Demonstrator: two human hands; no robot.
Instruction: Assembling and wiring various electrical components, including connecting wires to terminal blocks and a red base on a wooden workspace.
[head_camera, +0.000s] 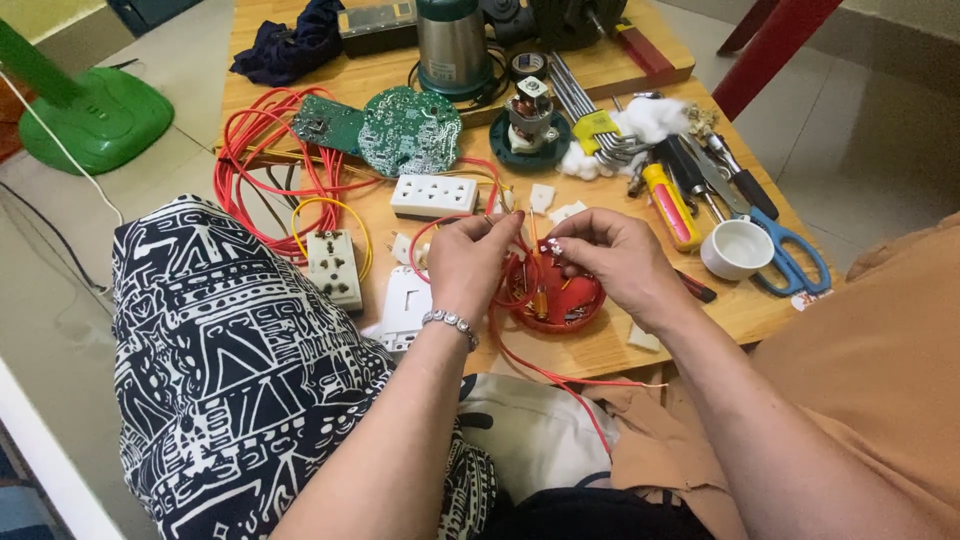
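Observation:
My left hand (468, 262) and my right hand (612, 262) meet over a round red plastic housing (556, 303) near the table's front edge. The left fingers pinch a red wire (545, 374) that loops out of the housing and trails off the table toward my lap. My right hand's fingertips hold a small part with a thin orange piece (538, 268) standing in the housing; what exactly it grips is too small to tell. A silver bracelet (452, 322) circles my left wrist.
On the wooden table (600, 345) lie a white socket strip (433, 195), a cream socket (332, 265), a white switch plate (405, 300), green circuit boards (410, 130), coiled red wire (260, 160), a small motor (530, 115), hex keys (590, 110), screwdrivers (672, 205), a white cup (737, 248), blue scissors (785, 250). A green fan base (95, 115) stands on the floor.

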